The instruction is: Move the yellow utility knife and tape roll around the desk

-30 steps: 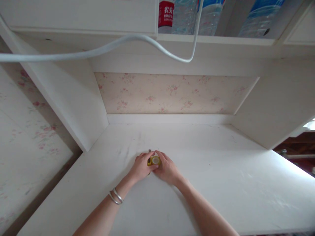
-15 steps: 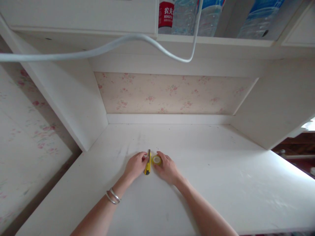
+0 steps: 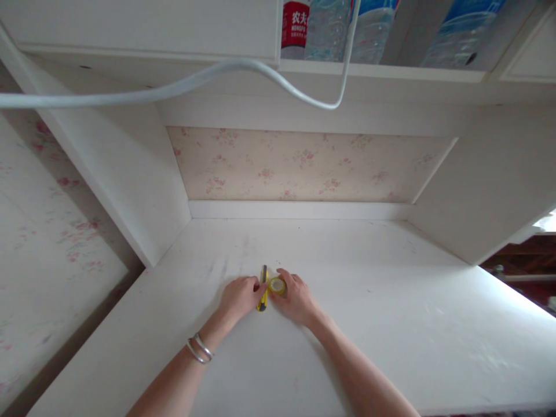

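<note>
Near the middle of the white desktop [image 3: 391,324], a yellow and black utility knife [image 3: 262,303] points away from me, its dark end farthest off. My left hand [image 3: 240,296] is closed at its left side, the thumb lying across the knife's middle; the curled fingers are partly hidden. Just right of the knife is a small roll of yellow tape [image 3: 277,285]. My right hand [image 3: 296,298] grips the roll from the right, with fingers bent around its far side and the thumb near its front. Knife and roll sit almost touching.
A white cable [image 3: 260,68] hangs across the upper view. Above the desk, a shelf [image 3: 391,70] holds several water bottles [image 3: 328,29]. White side panels [image 3: 113,168] stand left and right, with flowered wallpaper [image 3: 299,165] at the back.
My left hand has shifted slightly right, and its thumb now covers the middle of the utility knife. My right hand and the tape roll have hardly moved.
</note>
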`<state>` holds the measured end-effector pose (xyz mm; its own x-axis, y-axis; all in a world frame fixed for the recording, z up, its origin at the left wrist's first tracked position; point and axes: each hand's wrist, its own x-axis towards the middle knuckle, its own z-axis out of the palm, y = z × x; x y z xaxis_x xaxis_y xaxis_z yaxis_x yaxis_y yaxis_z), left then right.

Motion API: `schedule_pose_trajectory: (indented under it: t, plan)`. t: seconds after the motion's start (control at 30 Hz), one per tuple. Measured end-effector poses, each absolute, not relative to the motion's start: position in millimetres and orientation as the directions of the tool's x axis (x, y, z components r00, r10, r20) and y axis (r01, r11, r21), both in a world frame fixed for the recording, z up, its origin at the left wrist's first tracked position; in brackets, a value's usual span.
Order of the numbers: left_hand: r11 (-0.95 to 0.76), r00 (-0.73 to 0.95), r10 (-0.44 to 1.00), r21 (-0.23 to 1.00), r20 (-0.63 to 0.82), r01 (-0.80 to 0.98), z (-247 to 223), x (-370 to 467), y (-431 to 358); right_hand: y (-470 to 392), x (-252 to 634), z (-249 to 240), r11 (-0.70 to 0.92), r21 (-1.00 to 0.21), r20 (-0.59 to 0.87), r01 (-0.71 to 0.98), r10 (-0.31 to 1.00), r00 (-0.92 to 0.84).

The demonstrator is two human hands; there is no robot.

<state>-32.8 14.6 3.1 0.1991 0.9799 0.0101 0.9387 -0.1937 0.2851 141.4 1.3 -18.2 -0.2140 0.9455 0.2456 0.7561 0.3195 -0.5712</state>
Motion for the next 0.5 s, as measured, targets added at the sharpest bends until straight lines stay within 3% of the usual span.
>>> schedule_pose_trajectory:
  t: [0.13,0.27,0.5]
  plan:
    - [-0.206,0.213,0.977,0.294,0.009,0.933,3,-33,14,4,145,-17,0.336,-0.563,0.269,0.755,0.938,-0.217]
    - [-0.195,0.201,0.979,0.301,0.011,0.933,5,-32,13,13,173,-17,0.277,-0.593,0.305,0.756,0.946,-0.107]
    - [-0.199,0.215,0.977,0.325,-0.013,0.925,7,-32,12,22,288,-28,-0.084,-0.528,0.358,0.845,0.880,0.312]
